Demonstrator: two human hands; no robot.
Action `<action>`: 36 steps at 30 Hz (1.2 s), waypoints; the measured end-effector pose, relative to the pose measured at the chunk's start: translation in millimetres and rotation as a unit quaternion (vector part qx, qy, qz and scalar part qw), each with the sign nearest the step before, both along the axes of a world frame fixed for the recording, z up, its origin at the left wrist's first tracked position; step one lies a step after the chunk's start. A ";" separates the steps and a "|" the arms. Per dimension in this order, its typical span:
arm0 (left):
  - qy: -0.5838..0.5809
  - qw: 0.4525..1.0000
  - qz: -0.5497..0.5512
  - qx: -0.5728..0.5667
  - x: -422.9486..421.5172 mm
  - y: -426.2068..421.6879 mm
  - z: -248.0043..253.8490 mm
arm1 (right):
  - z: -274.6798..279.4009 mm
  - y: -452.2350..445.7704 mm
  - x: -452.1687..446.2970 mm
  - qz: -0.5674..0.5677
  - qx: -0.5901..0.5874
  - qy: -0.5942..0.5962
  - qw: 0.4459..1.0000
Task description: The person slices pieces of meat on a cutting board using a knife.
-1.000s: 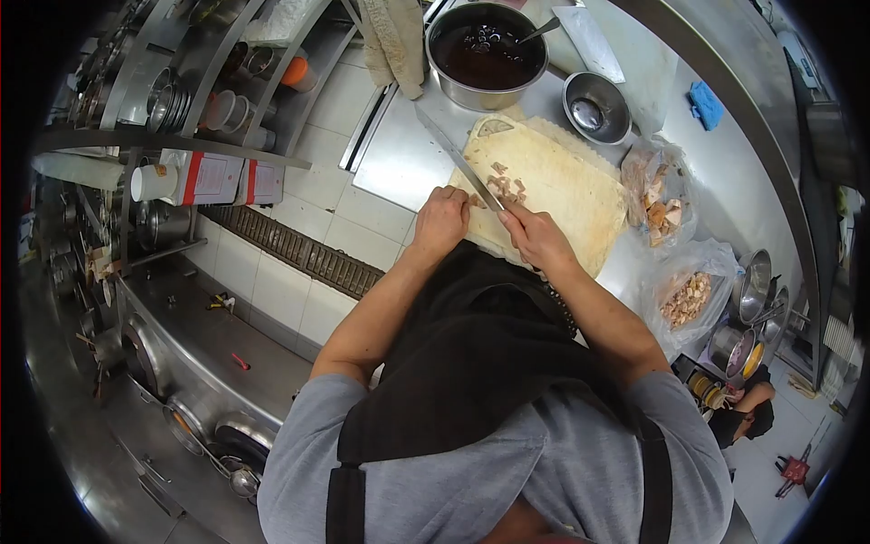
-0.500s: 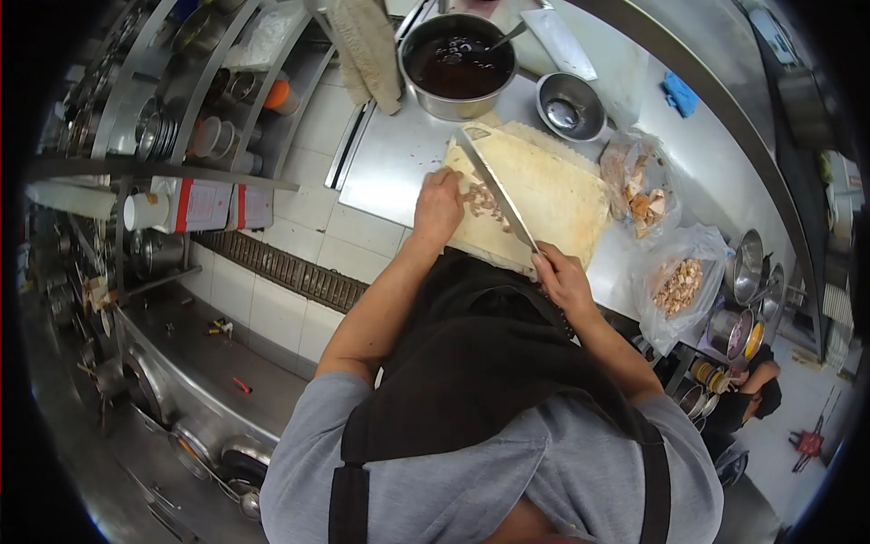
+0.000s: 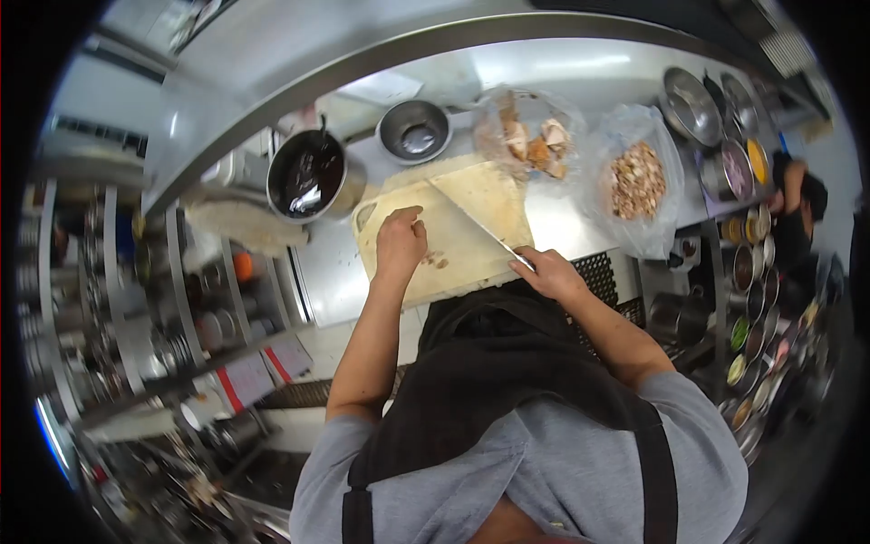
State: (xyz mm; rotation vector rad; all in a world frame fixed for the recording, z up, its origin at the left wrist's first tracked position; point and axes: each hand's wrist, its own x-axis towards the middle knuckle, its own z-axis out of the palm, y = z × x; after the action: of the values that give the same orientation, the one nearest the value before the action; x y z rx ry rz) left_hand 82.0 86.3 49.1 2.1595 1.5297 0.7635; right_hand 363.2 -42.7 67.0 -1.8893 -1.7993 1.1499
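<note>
A pale yellow cutting board [image 3: 462, 258] lies on the steel counter before me. My right hand [image 3: 555, 275] grips the handle of a kitchen knife [image 3: 473, 221], whose long blade slants up and left across the board. Over the board's left part is my left hand [image 3: 401, 243], fingers curled in; whether anything is inside them is hidden. A few small bits of chopped meat [image 3: 441, 264] lie on the board just right of that hand.
Behind the board stand a pot of dark liquid [image 3: 350, 189] and a steel bowl [image 3: 390, 136]. To the right are a plastic bag with larger meat pieces [image 3: 551, 145] and another with chopped meat [image 3: 637, 181]. A shelf edge [image 3: 435, 34] crosses above. Another person [image 3: 802, 204] is at far right.
My view has turned, so the counter shows more squarely. The small heap of chopped meat by my left hand is mostly gone from the board. The knife stays in my right hand.
</note>
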 end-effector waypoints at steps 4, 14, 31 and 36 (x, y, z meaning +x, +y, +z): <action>-0.052 0.995 -0.090 0.009 57.2 37.0 52.4 | -16.7 -6.6 4.2 -0.004 0.048 0.022 0.999; 0.113 0.944 -0.307 0.041 237.8 93.8 14.6 | -24.1 -6.2 16.7 0.026 0.081 0.067 0.994; 0.367 0.875 -0.297 -0.107 244.7 125.7 -2.5 | -27.7 11.2 42.6 0.100 0.003 0.093 0.991; 0.258 0.903 -0.342 0.026 237.7 117.2 -24.5 | -22.7 14.1 44.0 0.108 0.001 0.091 0.990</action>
State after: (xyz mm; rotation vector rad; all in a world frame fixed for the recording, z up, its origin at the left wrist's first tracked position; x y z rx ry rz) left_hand 319.7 203.5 24.6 2.8167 0.8007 -0.0129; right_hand 407.2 -28.6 44.3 -1.5586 -1.9344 1.3452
